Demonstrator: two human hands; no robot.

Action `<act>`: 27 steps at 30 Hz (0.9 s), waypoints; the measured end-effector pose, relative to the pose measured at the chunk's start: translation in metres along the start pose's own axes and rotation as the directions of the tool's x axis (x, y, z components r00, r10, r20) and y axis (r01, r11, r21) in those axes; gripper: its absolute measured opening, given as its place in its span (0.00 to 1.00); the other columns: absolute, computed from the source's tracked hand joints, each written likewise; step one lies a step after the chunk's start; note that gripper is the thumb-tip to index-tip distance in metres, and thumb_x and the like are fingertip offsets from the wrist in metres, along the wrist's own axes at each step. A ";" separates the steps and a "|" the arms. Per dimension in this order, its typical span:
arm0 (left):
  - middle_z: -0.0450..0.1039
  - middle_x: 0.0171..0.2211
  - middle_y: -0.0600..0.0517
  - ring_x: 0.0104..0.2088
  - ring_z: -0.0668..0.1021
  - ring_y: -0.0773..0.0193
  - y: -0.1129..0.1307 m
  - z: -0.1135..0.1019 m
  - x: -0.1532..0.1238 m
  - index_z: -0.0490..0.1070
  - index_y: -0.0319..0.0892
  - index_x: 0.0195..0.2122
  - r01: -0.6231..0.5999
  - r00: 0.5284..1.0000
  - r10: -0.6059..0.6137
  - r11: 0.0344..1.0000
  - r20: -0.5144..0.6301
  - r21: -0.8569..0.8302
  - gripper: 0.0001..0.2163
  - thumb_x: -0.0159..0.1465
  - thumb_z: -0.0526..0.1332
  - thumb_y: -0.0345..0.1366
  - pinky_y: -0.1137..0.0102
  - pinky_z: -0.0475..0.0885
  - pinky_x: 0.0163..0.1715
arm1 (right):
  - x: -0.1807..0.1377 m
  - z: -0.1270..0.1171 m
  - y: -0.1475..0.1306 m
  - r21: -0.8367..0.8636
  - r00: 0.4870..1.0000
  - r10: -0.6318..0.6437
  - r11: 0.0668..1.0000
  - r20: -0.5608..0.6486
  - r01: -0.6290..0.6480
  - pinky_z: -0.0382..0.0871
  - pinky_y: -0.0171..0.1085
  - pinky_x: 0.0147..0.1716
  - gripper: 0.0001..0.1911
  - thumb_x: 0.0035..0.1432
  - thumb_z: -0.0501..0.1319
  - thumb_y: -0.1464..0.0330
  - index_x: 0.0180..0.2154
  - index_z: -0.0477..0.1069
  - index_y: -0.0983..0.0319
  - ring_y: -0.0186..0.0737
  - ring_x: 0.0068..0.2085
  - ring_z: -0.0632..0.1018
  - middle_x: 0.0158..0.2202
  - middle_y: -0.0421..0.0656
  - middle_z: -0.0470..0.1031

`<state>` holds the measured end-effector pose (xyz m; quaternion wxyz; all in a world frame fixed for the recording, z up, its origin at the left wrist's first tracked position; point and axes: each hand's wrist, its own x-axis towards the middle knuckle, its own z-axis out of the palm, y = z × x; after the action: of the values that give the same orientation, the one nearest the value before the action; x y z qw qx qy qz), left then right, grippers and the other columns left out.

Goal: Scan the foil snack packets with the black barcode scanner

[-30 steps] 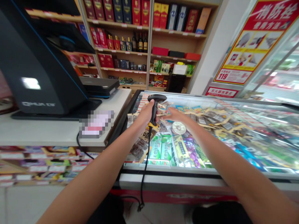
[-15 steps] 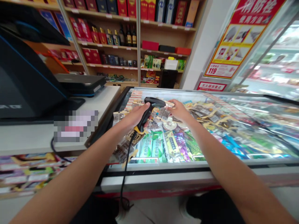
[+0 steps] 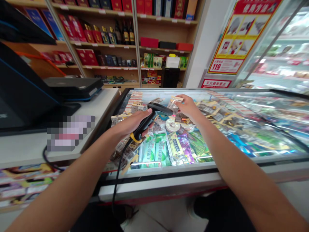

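My left hand (image 3: 137, 124) is closed around the handle of a black and yellow barcode scanner (image 3: 142, 125), its head tilted to the right and its cable hanging toward me. In my right hand (image 3: 188, 106) is a small clear snack packet (image 3: 174, 104) with a pale yellow edge, pinched between thumb and fingers just beyond the scanner's head. Similar snack packets (image 3: 217, 112) lie on the glass top of the freezer (image 3: 169, 175) around both hands. Through the glass, green ice-cream packs (image 3: 154, 149) and round lids (image 3: 172, 125) show below the scanner.
On the left, a counter (image 3: 106, 100) carries a dark checkout terminal (image 3: 24, 90), a flat black device (image 3: 74, 85) and a blurred-out item (image 3: 72, 132). Behind the freezer stand shelves (image 3: 101, 43) of boxes and bottles. A red and yellow sign (image 3: 241, 42) hangs on the pillar.
The packet in my right hand has come up and apart from the scanner, so it shows more fully. My left hand with the scanner has shifted slightly left, and the whole view has moved a little.
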<state>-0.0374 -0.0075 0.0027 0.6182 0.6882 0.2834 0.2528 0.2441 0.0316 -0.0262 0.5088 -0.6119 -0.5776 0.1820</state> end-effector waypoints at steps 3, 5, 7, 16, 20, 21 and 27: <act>0.71 0.21 0.50 0.15 0.68 0.70 0.002 0.000 0.000 0.71 0.40 0.27 -0.015 1.000 0.015 1.000 -0.002 0.005 0.25 0.66 0.58 0.59 0.75 0.63 0.13 | 0.000 -0.005 -0.002 -0.098 0.998 -0.061 0.993 0.002 0.061 0.75 0.41 0.29 0.13 0.57 0.64 0.66 0.45 0.75 0.60 0.40 0.28 0.75 0.30 0.41 0.73; 0.71 0.22 0.49 0.14 0.68 0.70 0.002 -0.001 0.001 0.71 0.40 0.27 -0.033 0.999 0.033 0.999 -0.013 0.003 0.25 0.66 0.58 0.59 0.75 0.63 0.13 | 0.000 -0.009 -0.004 -0.179 0.997 -0.073 0.981 0.014 0.074 0.74 0.40 0.31 0.12 0.56 0.65 0.67 0.44 0.76 0.61 0.39 0.28 0.75 0.29 0.41 0.74; 0.72 0.22 0.49 0.14 0.69 0.70 0.002 -0.002 0.002 0.71 0.40 0.27 -0.043 0.999 0.043 0.999 -0.030 0.001 0.25 0.66 0.57 0.59 0.75 0.62 0.13 | -0.001 -0.012 -0.006 -0.238 0.998 -0.068 0.969 0.017 0.070 0.72 0.40 0.32 0.12 0.57 0.66 0.68 0.43 0.77 0.62 0.39 0.28 0.74 0.28 0.41 0.74; 0.72 0.22 0.49 0.14 0.69 0.70 0.002 -0.006 0.003 0.70 0.38 0.28 -0.030 0.997 0.028 0.999 -0.072 -0.033 0.25 0.64 0.59 0.59 0.76 0.61 0.12 | -0.005 -0.024 -0.014 -0.356 1.000 0.004 0.934 0.020 0.003 0.73 0.40 0.38 0.17 0.62 0.63 0.66 0.52 0.75 0.64 0.42 0.34 0.79 0.36 0.45 0.79; 0.71 0.22 0.52 0.12 0.69 0.71 0.003 -0.003 0.008 0.68 0.40 0.29 -0.084 0.963 0.049 0.989 -0.265 -0.121 0.22 0.67 0.58 0.56 0.76 0.59 0.11 | -0.007 -0.025 -0.019 -0.689 0.999 -0.009 0.724 0.045 0.038 0.69 0.50 0.53 0.23 0.63 0.63 0.67 0.58 0.71 0.68 0.55 0.50 0.79 0.45 0.56 0.80; 0.71 0.21 0.53 0.12 0.69 0.70 0.003 -0.002 0.010 0.67 0.40 0.30 -0.109 0.944 0.056 0.983 -0.326 -0.146 0.21 0.67 0.58 0.55 0.76 0.59 0.11 | -0.004 -0.020 -0.020 -0.758 0.998 -0.041 0.650 0.046 0.062 0.67 0.53 0.55 0.24 0.63 0.63 0.66 0.58 0.71 0.69 0.60 0.55 0.76 0.49 0.59 0.79; 0.68 0.20 0.56 0.12 0.68 0.72 -0.008 0.001 0.018 0.67 0.40 0.30 -0.233 0.833 0.076 0.947 -0.549 -0.222 0.21 0.69 0.56 0.54 0.75 0.62 0.12 | 0.048 0.054 -0.029 -0.713 0.970 0.075 0.691 0.232 0.117 0.65 0.48 0.58 0.29 0.67 0.58 0.55 0.62 0.69 0.65 0.58 0.60 0.74 0.57 0.57 0.76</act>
<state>-0.0243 0.0051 -0.0058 0.5832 0.5172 0.3481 0.5207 0.1978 0.0915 -0.0066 0.1550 -0.7286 -0.6672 0.0078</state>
